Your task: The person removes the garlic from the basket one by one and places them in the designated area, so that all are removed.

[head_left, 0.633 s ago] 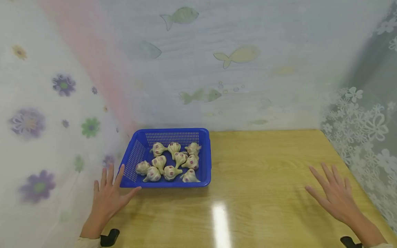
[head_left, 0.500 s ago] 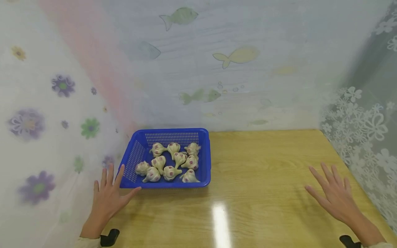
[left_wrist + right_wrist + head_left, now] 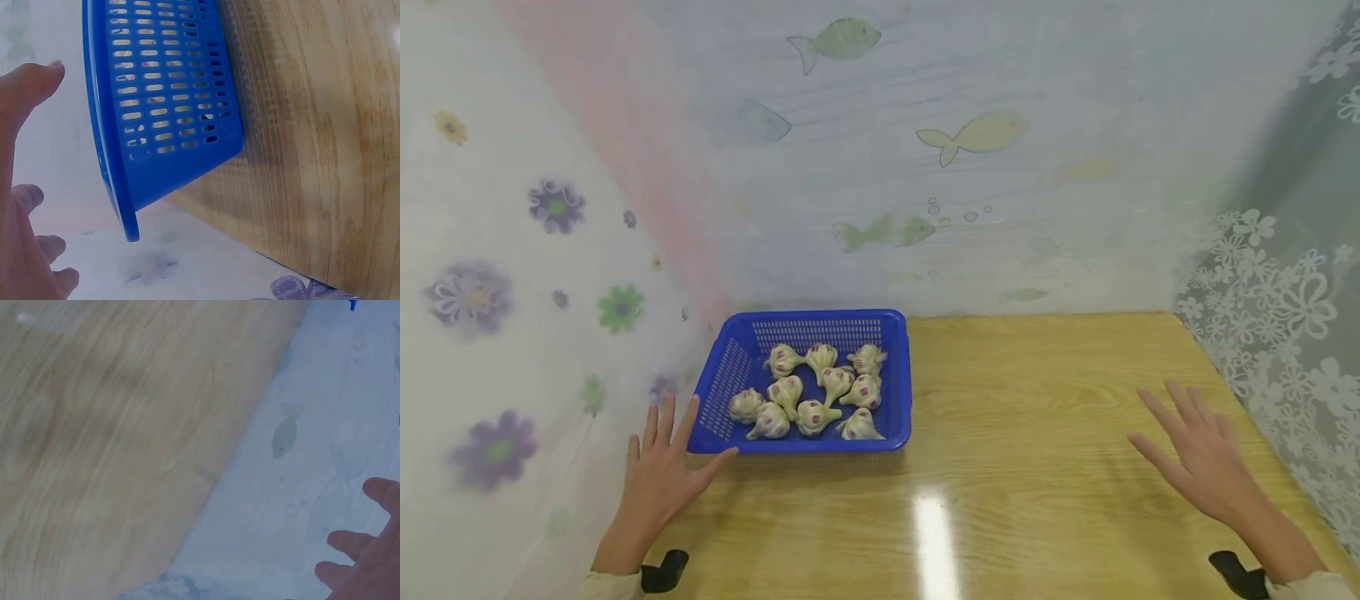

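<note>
A blue plastic basket (image 3: 895,379) with slotted sides stands on the table's left half. Several garlic bulbs (image 3: 814,417), whitish with purple patches, lie inside it. My left hand (image 3: 658,479) hovers by the basket's near left corner, fingers spread and holding nothing. In the left wrist view, its fingers (image 3: 34,84) are apart from the basket's rim (image 3: 109,137). Over the table's right side my right hand (image 3: 1206,462) is held with fingers spread, and nothing is in it. The right wrist view shows only part of that hand (image 3: 369,556).
The wood-grain table (image 3: 1037,417) meets a pale wall (image 3: 1075,242) with painted fish behind it. A flower-patterned wall (image 3: 550,350) borders the left, and a sheet with white flowers (image 3: 1292,292) borders the right. Dark wrist mounts (image 3: 664,572) show below the hands.
My right hand has shifted slightly left and farther up over the table. The left hand has barely moved; the basket and garlic bulbs are where they were.
</note>
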Motion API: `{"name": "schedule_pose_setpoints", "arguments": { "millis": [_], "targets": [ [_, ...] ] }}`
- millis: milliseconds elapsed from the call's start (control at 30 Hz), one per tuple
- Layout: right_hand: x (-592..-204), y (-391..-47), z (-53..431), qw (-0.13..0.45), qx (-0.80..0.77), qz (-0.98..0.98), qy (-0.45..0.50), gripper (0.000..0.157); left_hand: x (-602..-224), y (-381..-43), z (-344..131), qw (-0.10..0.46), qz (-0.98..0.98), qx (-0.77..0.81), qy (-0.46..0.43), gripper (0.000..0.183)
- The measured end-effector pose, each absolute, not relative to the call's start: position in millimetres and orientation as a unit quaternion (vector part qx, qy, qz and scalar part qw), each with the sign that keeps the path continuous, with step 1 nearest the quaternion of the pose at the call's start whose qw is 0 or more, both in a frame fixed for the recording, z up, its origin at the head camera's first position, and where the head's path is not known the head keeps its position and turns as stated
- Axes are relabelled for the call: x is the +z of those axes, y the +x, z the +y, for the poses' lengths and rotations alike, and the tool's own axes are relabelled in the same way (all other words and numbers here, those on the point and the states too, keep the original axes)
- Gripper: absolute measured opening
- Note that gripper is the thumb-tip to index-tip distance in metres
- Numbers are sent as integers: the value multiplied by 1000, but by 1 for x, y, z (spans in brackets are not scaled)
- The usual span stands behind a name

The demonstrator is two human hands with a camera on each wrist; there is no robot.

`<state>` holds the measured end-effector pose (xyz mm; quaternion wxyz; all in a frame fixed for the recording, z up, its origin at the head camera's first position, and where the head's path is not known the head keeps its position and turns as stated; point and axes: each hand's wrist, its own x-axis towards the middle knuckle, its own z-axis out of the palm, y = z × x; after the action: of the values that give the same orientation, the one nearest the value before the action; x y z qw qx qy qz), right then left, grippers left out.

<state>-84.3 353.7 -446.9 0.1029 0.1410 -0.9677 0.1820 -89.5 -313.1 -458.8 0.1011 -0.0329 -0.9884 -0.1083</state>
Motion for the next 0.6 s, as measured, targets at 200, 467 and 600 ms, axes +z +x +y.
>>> {"name": "schedule_pose_setpoints", "arguments": {
  "millis": [200, 467, 600],
  "targets": [
    [-436, -92, 332, 111, 203, -958, 168, 68, -459, -96, -316, 115, -984, -134, -35, 96],
    [-422, -106, 293, 106, 219, -949, 201, 69, -462, -103, -318, 141, -969, -203, -12, 76],
    [-418, -112, 273, 104, 221, -945, 219, 70, -462, -109, -323, 118, -962, -247, 12, 70]
  ]
}}
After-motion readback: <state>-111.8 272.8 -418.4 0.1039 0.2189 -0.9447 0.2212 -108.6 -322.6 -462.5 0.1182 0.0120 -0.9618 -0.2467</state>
